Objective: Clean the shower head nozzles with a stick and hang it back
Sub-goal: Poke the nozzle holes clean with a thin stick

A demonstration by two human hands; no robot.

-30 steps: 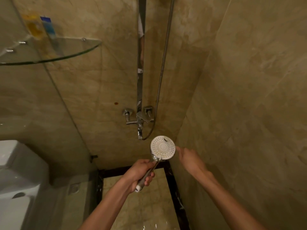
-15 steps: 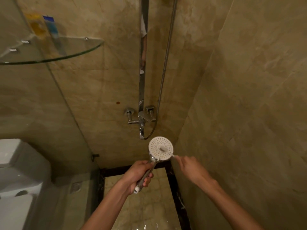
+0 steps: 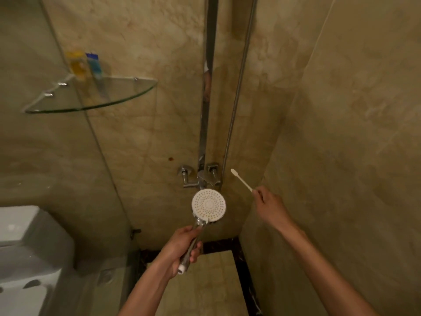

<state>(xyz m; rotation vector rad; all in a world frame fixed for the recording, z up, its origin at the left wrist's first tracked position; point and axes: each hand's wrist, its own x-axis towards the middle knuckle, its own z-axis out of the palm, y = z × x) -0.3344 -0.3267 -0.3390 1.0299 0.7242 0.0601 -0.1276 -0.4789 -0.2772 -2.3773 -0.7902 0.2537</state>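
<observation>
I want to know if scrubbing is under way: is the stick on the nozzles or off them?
Off. The right hand pinches the stick up to the right, clear of the shower head that the left hand grips.

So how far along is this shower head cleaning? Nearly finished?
Hard to call finished. The left hand grips the shower head by its handle, nozzle face up toward the camera. The right hand pinches the white stick, lifted clear of the face and off to its right, so no poking is happening now. Whether the nozzles are clean is too small to tell. Hanging it back is plainly left.
</observation>
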